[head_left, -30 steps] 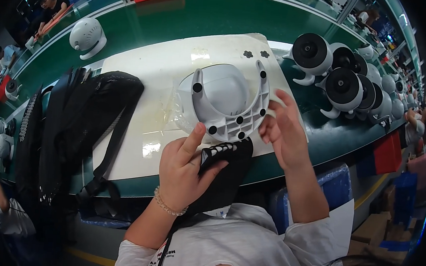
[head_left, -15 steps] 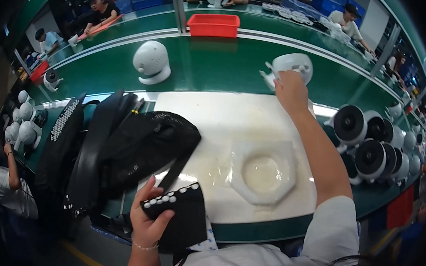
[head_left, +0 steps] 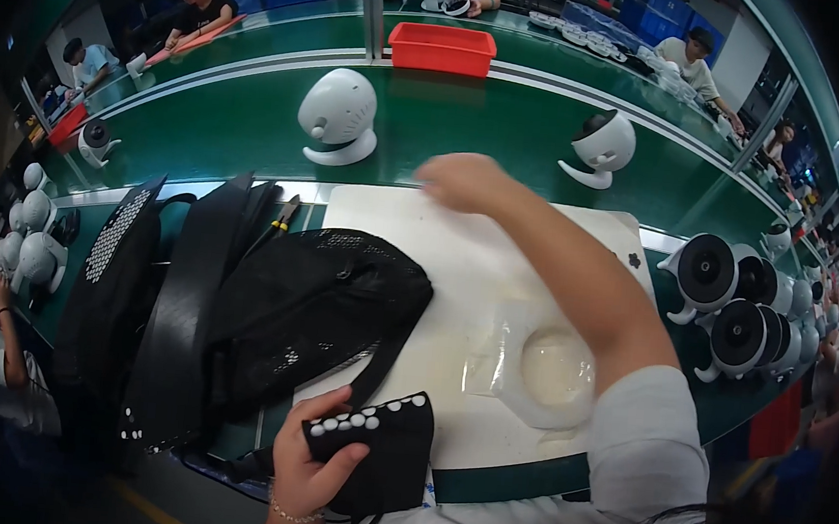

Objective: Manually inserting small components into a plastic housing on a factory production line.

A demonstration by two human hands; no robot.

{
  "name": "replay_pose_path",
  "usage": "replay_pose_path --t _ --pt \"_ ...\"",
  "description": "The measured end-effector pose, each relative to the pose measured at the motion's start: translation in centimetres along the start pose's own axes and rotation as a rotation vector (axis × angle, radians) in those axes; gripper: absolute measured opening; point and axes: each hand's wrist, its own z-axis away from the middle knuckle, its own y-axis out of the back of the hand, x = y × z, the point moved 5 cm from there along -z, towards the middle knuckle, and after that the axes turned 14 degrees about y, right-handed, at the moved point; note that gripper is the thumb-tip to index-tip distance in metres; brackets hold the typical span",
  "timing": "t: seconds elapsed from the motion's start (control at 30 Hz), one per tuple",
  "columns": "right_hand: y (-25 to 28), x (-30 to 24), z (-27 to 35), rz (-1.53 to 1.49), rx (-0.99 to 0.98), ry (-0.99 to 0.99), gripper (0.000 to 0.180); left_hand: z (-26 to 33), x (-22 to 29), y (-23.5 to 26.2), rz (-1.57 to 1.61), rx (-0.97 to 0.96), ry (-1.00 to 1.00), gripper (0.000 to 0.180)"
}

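Observation:
My left hand [head_left: 310, 460], low in the middle, grips a black sheet [head_left: 388, 471] with a row of white round dots along its upper edge. Its thumb lies across the sheet's face. My right hand [head_left: 465, 182] is blurred over the far edge of a white board [head_left: 452, 230], and whether it holds anything does not show. Beyond it on the green belt stand two white rounded devices on curved feet: one device [head_left: 338, 108] to the left of my right hand, the other device [head_left: 611, 144] to its right, touched by neither hand.
A white octagonal fixture [head_left: 509, 377] lies on the board, partly behind my right arm. Black bags [head_left: 318, 293] and yellow-handled pliers [head_left: 283, 217] lie at left. Several white devices with black discs [head_left: 705, 270] crowd the right. A red bin [head_left: 441, 52] stands beyond; people work around.
My right hand has left the right-hand white device and swung left, and that device now stands turned with its dark face showing. My left hand still holds the black sheet. The view has shifted slightly.

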Motion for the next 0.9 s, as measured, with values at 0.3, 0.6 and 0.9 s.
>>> replay_pose_path --t 0.3,0.6,0.9 --pt "-2.7 -5.5 -11.4 -0.096 0.142 -0.211 0.052 0.1 -0.6 0.1 -0.136 -0.065 0.067 0.037" --pt "7.2 -1.1 2.6 -0.147 0.582 -0.261 0.023 0.4 -0.7 -0.2 0.063 -0.038 0.037 0.024" --pt "9.4 -8.7 26.5 -1.267 0.786 -0.323 0.025 4.4 0.5 -5.9 0.366 -0.422 -0.032 0.029"
